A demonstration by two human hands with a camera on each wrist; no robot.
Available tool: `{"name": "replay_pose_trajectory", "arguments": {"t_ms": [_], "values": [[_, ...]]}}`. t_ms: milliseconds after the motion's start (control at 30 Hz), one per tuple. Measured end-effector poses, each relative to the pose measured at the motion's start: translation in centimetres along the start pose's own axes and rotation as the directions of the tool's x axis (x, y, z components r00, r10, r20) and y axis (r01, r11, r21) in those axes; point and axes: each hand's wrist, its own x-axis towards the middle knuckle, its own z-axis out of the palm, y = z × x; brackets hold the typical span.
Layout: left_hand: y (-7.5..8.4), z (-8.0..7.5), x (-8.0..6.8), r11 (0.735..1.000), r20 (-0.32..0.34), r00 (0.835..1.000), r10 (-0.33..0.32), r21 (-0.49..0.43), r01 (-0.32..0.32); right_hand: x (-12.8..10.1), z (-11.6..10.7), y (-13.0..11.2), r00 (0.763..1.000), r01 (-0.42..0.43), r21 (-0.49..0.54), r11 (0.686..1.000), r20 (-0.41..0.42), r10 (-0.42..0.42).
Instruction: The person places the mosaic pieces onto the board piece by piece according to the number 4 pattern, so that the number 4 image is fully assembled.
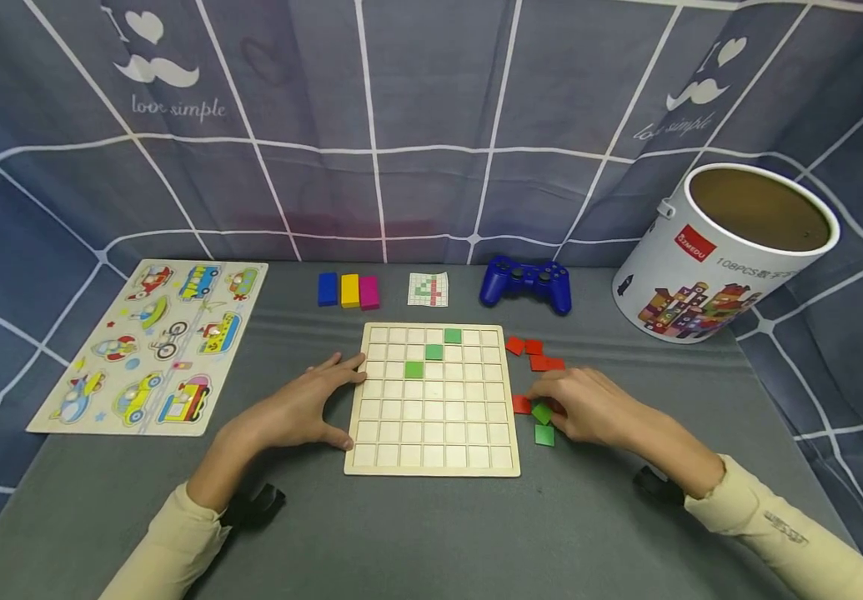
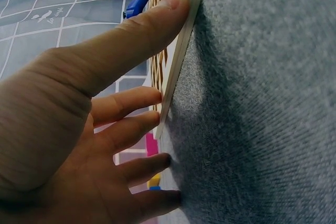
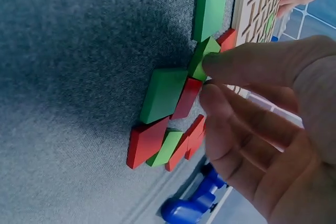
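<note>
The wooden grid board (image 1: 433, 400) lay in the middle of the grey table (image 1: 431, 533), and everything else sat around it. Nearest me, at the board's left edge, the left hand (image 1: 299, 408) rested flat, its fingers (image 2: 134, 100) loosely straight and spread, thumb and fingertips touching the board's rim, holding nothing. Just off the board's right edge, the right hand (image 1: 589, 406) had its thumb and forefinger pinched on a green tile (image 3: 202, 59), which was still down among the loose tiles. Another green tile (image 1: 544, 435) lay just nearer than that one, and red tiles (image 1: 534, 354) were scattered just beyond the hand, close to the board's right side. On the board itself, three green tiles (image 1: 434, 352) ran in a diagonal near its far edge. Beyond the board stood a small pattern card (image 1: 428, 289), with blue, yellow and pink blocks (image 1: 348, 291) to its left and a blue game controller (image 1: 525, 283) to its right. Far left of the board lay a vehicle puzzle (image 1: 157, 343); far right stood a white tub (image 1: 724, 254).
</note>
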Motion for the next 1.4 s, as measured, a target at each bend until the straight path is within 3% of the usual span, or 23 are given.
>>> {"name": "replay_pose_trajectory", "arguments": {"t_ms": [267, 733, 900, 1400], "values": [[0.0, 0.0, 0.0, 1.000, -0.002, 1.000, -0.010, 0.003, 0.010, -0.2, 0.4, 0.0, 0.999, -0.032, -0.023, 0.999, 0.026, 0.032], [0.0, 0.0, 0.2, 1.000, 0.005, 1.000, 0.000, 0.003, 0.000, 0.1, 0.3, -0.3, 0.996, -0.075, -0.050, 0.996, -0.052, 0.073], [0.0, -0.1, 0.1, 1.000, 0.003, 1.000, -0.001, 0.001, 0.001, 1.5, 0.4, -1.2, 0.995, -0.037, -0.054, 0.998, -0.097, 0.031], [-0.1, 0.2, -0.2, 1.000, -0.003, 1.000, -0.007, -0.005, 0.007, 5.7, 1.8, -3.4, 0.992, 0.053, -0.046, 0.998, -0.115, -0.058]]}}
